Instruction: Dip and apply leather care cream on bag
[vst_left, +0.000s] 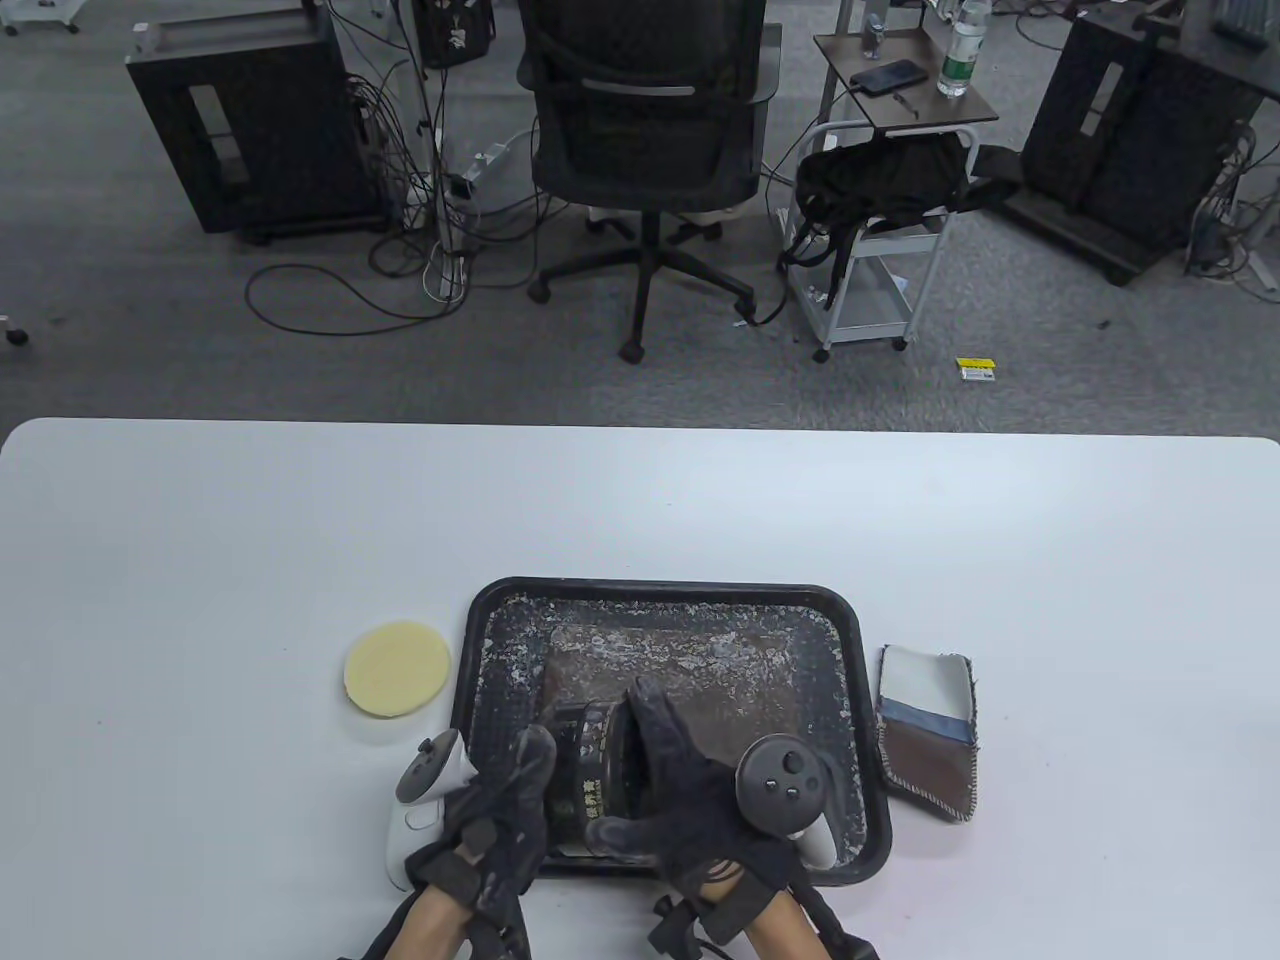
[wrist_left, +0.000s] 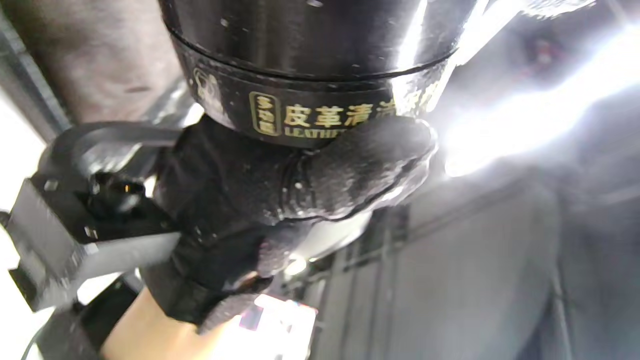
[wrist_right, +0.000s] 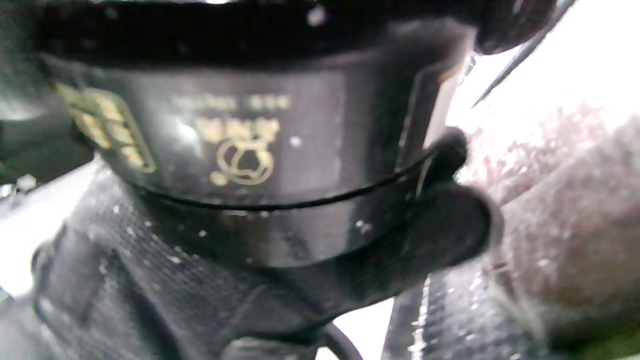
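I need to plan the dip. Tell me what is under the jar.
Under the jar lies the brown bag, flat in the black tray. Both hands, left hand and right hand, grip the jar; whether it touches the bag is hidden.

The black cream jar (vst_left: 600, 770) is largely covered by both gloved hands in the table view. Its top is cut off in the left wrist view, and its gold lettering is blurred in the right wrist view. Both forearms are cropped by the bottom edge.
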